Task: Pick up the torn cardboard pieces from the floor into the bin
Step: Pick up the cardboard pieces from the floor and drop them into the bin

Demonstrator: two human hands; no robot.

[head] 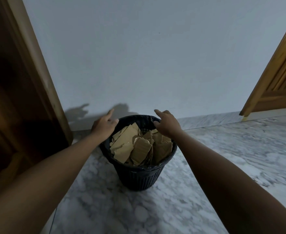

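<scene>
Standing on marbled floor [223, 149] by pale wall [139, 56], bin [139, 178].

Both hands [103, 126] [166, 124] at cardboard-filled bin [139, 176]

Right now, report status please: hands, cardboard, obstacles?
Left hand and right hand grip bin rim. Cardboard pieces inside bin. Visible floor shows none.

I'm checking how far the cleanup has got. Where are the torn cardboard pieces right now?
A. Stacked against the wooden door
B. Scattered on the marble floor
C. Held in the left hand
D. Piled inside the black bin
D: the torn cardboard pieces fill the black bin, while the left hand and right hand sit at its rim holding no cardboard, and the visible floor shows none.
</scene>
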